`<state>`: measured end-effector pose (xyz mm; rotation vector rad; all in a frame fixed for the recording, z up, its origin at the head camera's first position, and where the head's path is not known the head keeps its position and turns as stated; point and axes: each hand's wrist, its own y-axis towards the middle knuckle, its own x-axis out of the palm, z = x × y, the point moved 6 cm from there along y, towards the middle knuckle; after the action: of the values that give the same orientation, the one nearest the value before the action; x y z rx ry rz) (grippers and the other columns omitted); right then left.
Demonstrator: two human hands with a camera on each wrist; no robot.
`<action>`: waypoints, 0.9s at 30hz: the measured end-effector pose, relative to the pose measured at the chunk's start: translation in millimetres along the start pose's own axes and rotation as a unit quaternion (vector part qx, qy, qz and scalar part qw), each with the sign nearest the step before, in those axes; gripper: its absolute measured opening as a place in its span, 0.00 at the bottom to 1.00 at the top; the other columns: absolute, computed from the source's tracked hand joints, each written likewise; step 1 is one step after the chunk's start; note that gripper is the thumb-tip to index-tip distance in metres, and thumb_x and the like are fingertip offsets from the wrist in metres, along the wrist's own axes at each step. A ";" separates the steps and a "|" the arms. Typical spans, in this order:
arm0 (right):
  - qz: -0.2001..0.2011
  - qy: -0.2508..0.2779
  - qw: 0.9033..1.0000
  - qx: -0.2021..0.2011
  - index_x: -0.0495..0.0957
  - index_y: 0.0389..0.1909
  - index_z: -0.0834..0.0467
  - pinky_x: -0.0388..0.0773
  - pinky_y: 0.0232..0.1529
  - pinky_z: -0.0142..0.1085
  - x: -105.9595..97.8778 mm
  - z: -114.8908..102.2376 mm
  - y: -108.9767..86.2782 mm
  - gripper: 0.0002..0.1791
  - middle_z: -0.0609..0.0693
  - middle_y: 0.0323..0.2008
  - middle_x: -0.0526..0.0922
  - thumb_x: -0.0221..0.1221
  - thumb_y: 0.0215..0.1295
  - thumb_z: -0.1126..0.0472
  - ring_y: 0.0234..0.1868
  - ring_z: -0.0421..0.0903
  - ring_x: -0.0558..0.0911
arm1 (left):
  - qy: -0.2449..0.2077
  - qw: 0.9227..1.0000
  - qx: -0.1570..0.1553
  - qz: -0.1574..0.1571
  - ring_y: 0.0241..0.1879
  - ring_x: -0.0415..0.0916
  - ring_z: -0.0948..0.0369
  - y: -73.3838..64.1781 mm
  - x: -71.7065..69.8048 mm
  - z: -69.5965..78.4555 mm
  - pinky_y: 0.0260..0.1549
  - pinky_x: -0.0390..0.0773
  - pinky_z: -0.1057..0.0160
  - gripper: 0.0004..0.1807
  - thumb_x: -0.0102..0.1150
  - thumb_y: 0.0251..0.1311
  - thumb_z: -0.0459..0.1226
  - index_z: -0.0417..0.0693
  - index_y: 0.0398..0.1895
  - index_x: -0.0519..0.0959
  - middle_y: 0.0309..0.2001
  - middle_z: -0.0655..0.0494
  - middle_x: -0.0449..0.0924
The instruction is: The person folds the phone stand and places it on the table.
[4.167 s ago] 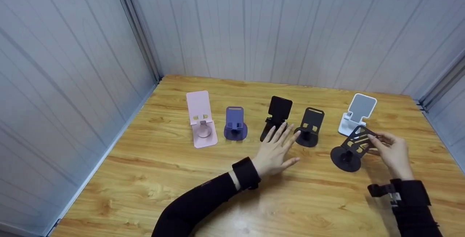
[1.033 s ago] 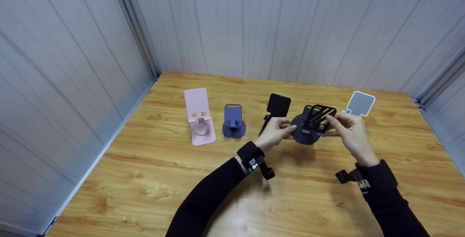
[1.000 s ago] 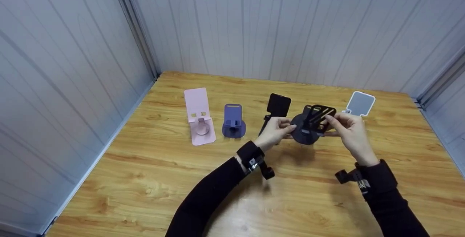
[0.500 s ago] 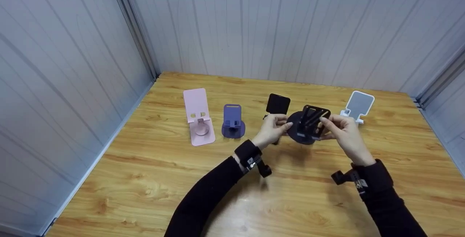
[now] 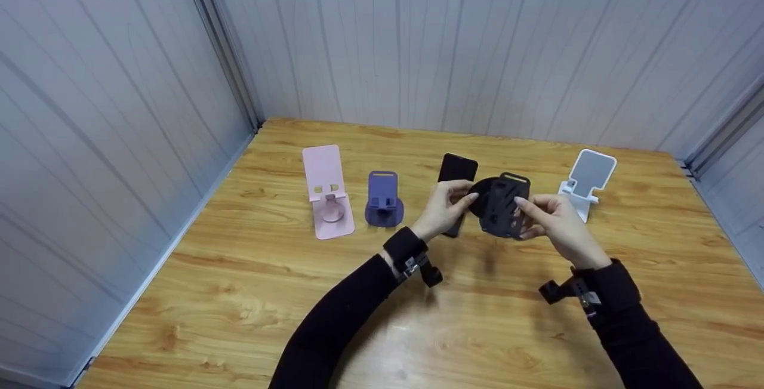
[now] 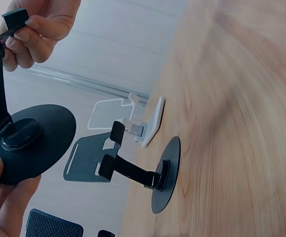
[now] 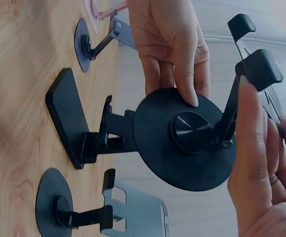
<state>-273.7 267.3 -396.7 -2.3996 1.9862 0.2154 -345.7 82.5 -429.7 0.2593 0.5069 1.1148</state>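
Observation:
Both hands hold a black phone stand with a round base and slotted plate [image 5: 500, 216] above the table. My left hand [image 5: 440, 210] pinches the rim of the round base [image 7: 155, 118], thumb on one face and fingers on the other. My right hand [image 5: 558, 222] grips the slotted plate by its edge, close to the lip [image 7: 261, 69]. In the right wrist view the base faces the camera, its arm angled toward the plate. Another black round-based phone stand [image 6: 91, 158] stands just behind, mostly covered by the held one in the head view.
A black rectangular-based stand [image 5: 458, 167] is partly hidden behind my left hand. Further left stand a purple stand [image 5: 382, 189] and a pink one [image 5: 323, 165]. A white stand [image 5: 592, 171] is beyond my right hand. Panel walls [image 5: 418, 49] border the wooden table [image 5: 239, 293].
The held phone stand has come off the table at the right and moved left. My left hand, earlier spread, now pinches its base. In the last second the plate has swung round, facing the head camera more.

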 end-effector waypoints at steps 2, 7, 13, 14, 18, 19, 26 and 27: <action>-0.013 0.007 1.000 0.005 0.82 0.28 0.59 0.88 0.29 0.34 0.7 1.2 0.3 0.20 0.45 0.26 0.84 0.53 0.84 0.63 0.24 0.39 0.82 | 0.014 1.000 0.015 0.005 0.38 0.88 0.44 0.1 -0.5 1.9 0.35 0.80 0.76 0.10 0.60 0.74 0.26 0.26 0.50 0.85 0.43 0.33 0.89; -0.045 0.038 0.998 0.015 0.82 0.28 0.56 0.87 0.29 0.32 1.8 5.1 1.9 0.20 0.44 0.26 0.84 0.52 0.84 0.63 0.24 0.37 0.81 | 0.031 0.998 0.044 0.013 0.38 0.89 0.45 -0.2 -1.0 5.4 0.36 0.81 0.75 0.09 0.60 0.74 0.27 0.27 0.49 0.85 0.42 0.35 0.89; -0.079 0.074 0.994 0.030 0.84 0.29 0.54 0.87 0.29 0.30 1.1 12.9 3.9 0.21 0.43 0.26 0.84 0.51 0.85 0.63 0.23 0.35 0.81 | 0.046 0.996 0.074 0.017 0.33 0.88 0.48 -2.9 -1.1 7.9 0.33 0.81 0.74 0.09 0.60 0.74 0.27 0.29 0.50 0.86 0.40 0.38 0.90; -0.086 0.078 0.993 0.033 0.84 0.29 0.53 0.87 0.30 0.30 1.2 14.0 4.1 0.21 0.43 0.26 0.84 0.50 0.85 0.63 0.22 0.34 0.81 | 0.046 0.996 0.076 0.017 0.33 0.88 0.49 -3.3 -1.0 8.2 0.33 0.81 0.74 0.09 0.60 0.74 0.27 0.29 0.50 0.86 0.40 0.38 0.90; -0.123 0.111 0.985 0.046 0.85 0.30 0.54 0.89 0.33 0.32 2.9 17.7 5.0 0.21 0.43 0.25 0.84 0.49 0.86 0.62 0.22 0.34 0.80 | 0.041 0.996 0.080 0.014 0.34 0.89 0.50 -3.9 -0.5 10.3 0.33 0.82 0.74 0.09 0.60 0.74 0.28 0.30 0.49 0.87 0.41 0.38 0.90; -0.131 0.122 0.983 0.050 0.85 0.31 0.55 0.89 0.33 0.33 3.4 18.7 5.1 0.21 0.43 0.25 0.84 0.49 0.86 0.62 0.22 0.34 0.81 | 0.041 0.996 0.082 0.013 0.34 0.89 0.50 -3.9 -0.3 10.9 0.34 0.83 0.73 0.09 0.60 0.74 0.28 0.30 0.49 0.87 0.41 0.39 0.91; -0.168 0.184 0.965 0.080 0.87 0.34 0.56 0.89 0.34 0.31 6.0 20.4 2.2 0.21 0.44 0.28 0.87 0.49 0.86 0.61 0.26 0.35 0.85 | 0.048 0.993 0.104 0.007 0.31 0.88 0.49 -5.8 1.1 14.9 0.32 0.81 0.74 0.08 0.60 0.74 0.28 0.31 0.46 0.87 0.38 0.39 0.90; -0.169 0.187 0.964 0.081 0.87 0.34 0.56 0.89 0.34 0.31 6.3 19.9 1.9 0.21 0.45 0.29 0.88 0.49 0.86 0.62 0.26 0.36 0.86 | 0.047 0.993 0.106 0.007 0.30 0.88 0.48 -5.9 1.1 14.9 0.32 0.81 0.74 0.08 0.60 0.74 0.28 0.30 0.46 0.87 0.38 0.39 0.90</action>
<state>-276.3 262.8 -417.0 -2.7683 1.5784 -0.4182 -333.0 81.7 -419.9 0.3971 0.7088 1.0906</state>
